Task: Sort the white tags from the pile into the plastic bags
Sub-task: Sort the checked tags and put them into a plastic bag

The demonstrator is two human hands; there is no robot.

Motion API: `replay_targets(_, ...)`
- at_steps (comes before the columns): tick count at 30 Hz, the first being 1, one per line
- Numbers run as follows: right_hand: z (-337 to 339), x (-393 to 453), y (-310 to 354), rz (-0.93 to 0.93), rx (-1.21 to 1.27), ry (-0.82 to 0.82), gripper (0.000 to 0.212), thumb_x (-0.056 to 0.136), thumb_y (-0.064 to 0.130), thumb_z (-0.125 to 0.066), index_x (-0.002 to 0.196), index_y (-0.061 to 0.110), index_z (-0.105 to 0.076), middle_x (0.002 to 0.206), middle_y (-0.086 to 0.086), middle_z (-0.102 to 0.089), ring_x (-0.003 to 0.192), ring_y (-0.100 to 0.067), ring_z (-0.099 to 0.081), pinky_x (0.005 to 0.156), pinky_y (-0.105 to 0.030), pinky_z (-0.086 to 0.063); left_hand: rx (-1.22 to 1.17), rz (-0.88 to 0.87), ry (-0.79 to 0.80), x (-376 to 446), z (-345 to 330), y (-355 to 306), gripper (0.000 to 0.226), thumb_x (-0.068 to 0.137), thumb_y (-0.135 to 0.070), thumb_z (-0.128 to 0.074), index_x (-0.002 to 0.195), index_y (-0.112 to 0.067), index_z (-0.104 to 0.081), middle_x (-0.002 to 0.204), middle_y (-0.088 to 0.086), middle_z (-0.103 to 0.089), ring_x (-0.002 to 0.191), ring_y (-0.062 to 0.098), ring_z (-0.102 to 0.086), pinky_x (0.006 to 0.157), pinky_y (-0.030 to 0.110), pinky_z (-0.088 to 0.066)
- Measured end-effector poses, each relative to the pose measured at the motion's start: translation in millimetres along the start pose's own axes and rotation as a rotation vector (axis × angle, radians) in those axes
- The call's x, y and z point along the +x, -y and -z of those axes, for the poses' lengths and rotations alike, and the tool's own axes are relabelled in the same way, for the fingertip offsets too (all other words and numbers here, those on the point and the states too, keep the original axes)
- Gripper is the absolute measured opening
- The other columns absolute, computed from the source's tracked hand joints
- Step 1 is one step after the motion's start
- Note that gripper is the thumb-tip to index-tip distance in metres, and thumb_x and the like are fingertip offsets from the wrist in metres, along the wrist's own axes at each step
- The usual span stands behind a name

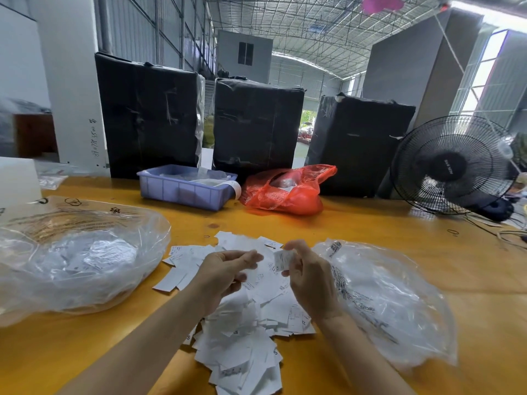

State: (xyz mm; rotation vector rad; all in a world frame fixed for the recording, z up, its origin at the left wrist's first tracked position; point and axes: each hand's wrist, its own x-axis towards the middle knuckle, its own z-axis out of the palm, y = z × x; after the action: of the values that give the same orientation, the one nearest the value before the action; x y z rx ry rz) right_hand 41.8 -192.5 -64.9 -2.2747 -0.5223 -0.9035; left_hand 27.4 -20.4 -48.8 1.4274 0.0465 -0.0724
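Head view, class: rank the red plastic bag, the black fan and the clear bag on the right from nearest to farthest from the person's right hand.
From the right hand:
1. Clear bag on the right, just beside it.
2. Red plastic bag, farther back, mid-table.
3. Black fan, far right rear.

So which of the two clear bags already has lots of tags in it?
The clear bag on the left: it bulges with tags, while the right-hand bag lies nearly flat.
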Motion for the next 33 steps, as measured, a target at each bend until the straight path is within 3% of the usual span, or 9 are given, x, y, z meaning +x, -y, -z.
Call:
replay_targets(2, -1, -2, 2, -0.009, -0.012, -0.035, 0.017, 0.086, -0.009, -0.053, 0.083, -0.001, -0.067, 0.074, -0.011, -0.066, 0.066, -0.020, -0.061, 0.057, -0.004, -0.038, -0.035, 0.015, -0.009, -1, -2, 1, 0.012, 0.069, -0.023, -0.076, 0.073, -0.012, -0.078, 0.066, -0.004, -0.070, 0.056, 0.010, -0.048, 0.045, 0.017, -0.041)
replay_targets(5, -3, -4, 3, -0.105, 0.073, -0.030, 0.016, 0.085, -0.004, -0.055, 0.078, 0.002, -0.068, 0.075, -0.004, -0.063, 0.067, -0.012, -0.055, 0.059, -0.004, -0.039, -0.074, 0.052, -0.030, -1, -3, 5, 0.023, 0.055, -0.023, -0.080, 0.073, -0.009, -0.078, 0.066, 0.001, -0.065, 0.059, 0.012, -0.047, 0.044, 0.018, -0.039)
replay_targets(8, -5, -7, 3, -0.269, 0.291, -0.013, 0.015, 0.089, 0.012, -0.060, 0.077, 0.010, -0.068, 0.075, -0.002, -0.065, 0.072, -0.017, -0.063, 0.069, -0.027, -0.055, -0.100, 0.071, -0.026, 0, -4, 8, 0.021, 0.053, -0.022, -0.081, 0.071, -0.012, -0.079, 0.062, 0.001, -0.057, 0.059, 0.012, -0.045, 0.046, 0.018, -0.038)
replay_targets(10, -3, -5, 8, -0.350, 0.419, 0.015, 0.032, 0.090, 0.028, -0.062, 0.071, 0.002, -0.065, 0.069, -0.013, -0.065, 0.069, -0.026, -0.065, 0.066, -0.043, -0.056, -0.138, 0.079, -0.017, 1, -5, 10, 0.017, 0.052, -0.021, -0.081, 0.068, -0.016, -0.078, 0.054, -0.002, -0.053, 0.057, 0.011, -0.041, 0.047, 0.018, -0.037)
replay_targets(14, -1, -6, 23, -0.398, 0.632, 0.217, 0.055, 0.073, 0.052, -0.061, 0.081, -0.001, -0.069, 0.069, -0.011, -0.065, 0.067, -0.016, -0.063, 0.063, -0.029, -0.058, -0.203, 0.076, 0.000, 3, -6, 10, 0.022, 0.047, -0.023, -0.081, 0.067, -0.016, -0.078, 0.054, -0.004, -0.053, 0.054, 0.009, -0.041, 0.048, 0.018, -0.036)
replay_targets(21, -3, -10, 31, -0.554, 0.874, 0.389, 0.037, 0.065, 0.034, -0.077, 0.085, 0.004, -0.069, 0.072, -0.006, -0.062, 0.066, -0.011, -0.062, 0.063, -0.025, -0.049, -0.292, 0.090, 0.042, -3, -17, 9, 0.017, 0.050, -0.023, -0.080, 0.066, -0.017, -0.075, 0.070, 0.006, -0.067, 0.059, 0.014, -0.056, 0.056, 0.026, -0.032)
replay_targets(24, -2, -9, 31, -0.566, 0.957, 0.349, 0.006, 0.074, 0.013, -0.076, 0.071, 0.010, -0.073, 0.066, -0.007, -0.066, 0.060, -0.014, -0.061, 0.061, -0.024, -0.048, -0.269, 0.045, 0.075, -6, -18, 8, 0.025, 0.049, -0.026, -0.080, 0.072, -0.017, -0.078, 0.071, 0.005, -0.069, 0.062, 0.013, -0.060, 0.060, 0.026, -0.037)
replay_targets(28, -7, -7, 29, -0.605, 0.871, 0.289, 0.010, 0.074, 0.004, -0.076, 0.066, 0.009, -0.073, 0.068, -0.019, -0.066, 0.066, -0.025, -0.061, 0.072, -0.040, -0.052, -0.258, -0.066, 0.024, -5, -20, 6, 0.028, 0.056, -0.036, -0.074, 0.078, -0.019, -0.079, 0.079, -0.005, -0.075, 0.082, 0.018, -0.062, 0.073, 0.030, -0.044)
replay_targets(33, -3, -9, 28, -0.517, 0.666, 0.287, 0.013, 0.072, 0.006, -0.079, 0.070, 0.016, -0.071, 0.058, 0.000, -0.063, 0.059, -0.014, -0.058, 0.062, -0.028, -0.051, -0.226, -0.133, -0.068, -3, -14, 4, 0.013, 0.058, -0.024, -0.072, 0.068, -0.017, -0.079, 0.075, -0.001, -0.074, 0.076, 0.016, -0.061, 0.059, 0.024, -0.045)
